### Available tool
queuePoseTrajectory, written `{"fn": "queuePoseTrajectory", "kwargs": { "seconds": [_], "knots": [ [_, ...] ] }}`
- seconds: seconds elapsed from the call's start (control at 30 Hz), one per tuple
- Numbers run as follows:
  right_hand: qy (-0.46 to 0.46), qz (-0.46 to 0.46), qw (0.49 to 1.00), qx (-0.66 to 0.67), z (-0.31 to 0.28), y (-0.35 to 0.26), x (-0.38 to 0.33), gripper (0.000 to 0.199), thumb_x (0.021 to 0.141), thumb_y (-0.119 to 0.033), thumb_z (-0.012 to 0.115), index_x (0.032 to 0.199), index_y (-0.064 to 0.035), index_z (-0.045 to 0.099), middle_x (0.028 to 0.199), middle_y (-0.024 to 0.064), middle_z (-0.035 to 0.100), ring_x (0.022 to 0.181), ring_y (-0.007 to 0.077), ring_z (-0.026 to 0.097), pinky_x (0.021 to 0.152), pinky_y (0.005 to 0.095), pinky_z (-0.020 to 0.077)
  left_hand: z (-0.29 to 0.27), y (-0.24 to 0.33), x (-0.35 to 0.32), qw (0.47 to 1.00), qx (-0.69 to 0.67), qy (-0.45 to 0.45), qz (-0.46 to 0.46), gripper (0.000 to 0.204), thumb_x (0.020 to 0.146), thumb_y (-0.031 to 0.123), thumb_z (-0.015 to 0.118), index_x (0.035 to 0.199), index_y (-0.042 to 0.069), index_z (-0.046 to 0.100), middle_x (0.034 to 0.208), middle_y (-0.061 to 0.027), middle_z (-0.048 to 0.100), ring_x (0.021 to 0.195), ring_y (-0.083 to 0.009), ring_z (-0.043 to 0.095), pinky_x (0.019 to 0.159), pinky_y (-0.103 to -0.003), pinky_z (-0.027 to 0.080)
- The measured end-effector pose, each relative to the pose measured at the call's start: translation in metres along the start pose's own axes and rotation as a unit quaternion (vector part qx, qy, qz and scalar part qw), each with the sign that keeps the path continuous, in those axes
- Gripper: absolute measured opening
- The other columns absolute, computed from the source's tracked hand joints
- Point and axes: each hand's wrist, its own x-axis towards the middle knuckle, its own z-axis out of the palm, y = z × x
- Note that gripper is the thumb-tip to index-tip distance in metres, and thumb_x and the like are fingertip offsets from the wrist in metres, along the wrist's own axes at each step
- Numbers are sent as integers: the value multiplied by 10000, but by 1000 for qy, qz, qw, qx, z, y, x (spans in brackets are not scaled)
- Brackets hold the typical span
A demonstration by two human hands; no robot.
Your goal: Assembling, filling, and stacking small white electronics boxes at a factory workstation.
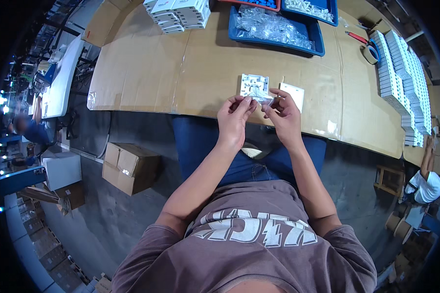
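Note:
Between my two hands, at the table's near edge, is a small clear plastic bag (262,99). My left hand (233,121) pinches its left side between thumb and fingers. On its right side my right hand (286,118) is closed, thumb and fingers curled in. Just beyond the bag lies a square white plastic housing (252,82) with its detailed inner side up, partly covered by the bag and my fingers. A plain white square cover (297,96) lies flat to the right, partly behind my right hand. What is inside the bag is too small to make out.
Cardboard covers the table (137,73). At the back stand a blue tray (274,44) of clear small bags, bins of blue and white parts, and stacked white boxes (178,14). Tape (370,54), a red-handled cutter (358,37) and long stacks of white units (401,83) are at right.

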Motion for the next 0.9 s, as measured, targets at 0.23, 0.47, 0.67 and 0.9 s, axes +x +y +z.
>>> {"fn": "queuePoseTrajectory", "kwargs": {
  "seconds": [0.23, 0.47, 0.67, 0.9],
  "knots": [
    [-7, 32, 999, 29, -1, -1, -3, 411, 949, 2, 690, 1330, -16, 538, 968, 41, 676, 873, 80, 623, 724, 227, 514, -6, -3, 2, 999, -31, -14, -17, 188, 970, 0, 653, 1151, 25, 614, 1029, -68, 657, 950, -178, 676, 907, -348, 565],
    [-61, -12, 998, -9, 0, -6, -5, 403, 967, 7, 662, 1348, -50, 543, 989, 24, 664, 887, 74, 605, 732, 217, 487, -3, 10, 6, 987, -34, 29, -155, 277, 963, 39, 573, 1225, -17, 642, 900, -20, 615, 751, -81, 565, 725, -244, 494],
    [-30, 0, 999, 17, -5, -6, -4, 342, 977, -5, 656, 1313, -28, 601, 1015, 32, 683, 879, 73, 594, 747, 227, 482, -6, 14, -1, 926, 312, -125, 171, 342, 952, -48, 525, 1262, 25, 648, 941, 12, 555, 761, -50, 520, 704, -199, 447],
    [-30, -7, 999, -10, -9, -1, 1, 339, 979, -19, 661, 1317, -32, 674, 1021, 15, 689, 879, 62, 591, 741, 215, 477, -10, 19, 7, 861, 421, -143, 248, 289, 901, -49, 631, 1176, 23, 684, 927, -19, 594, 853, -97, 607, 811, -252, 505]
  ]
}}
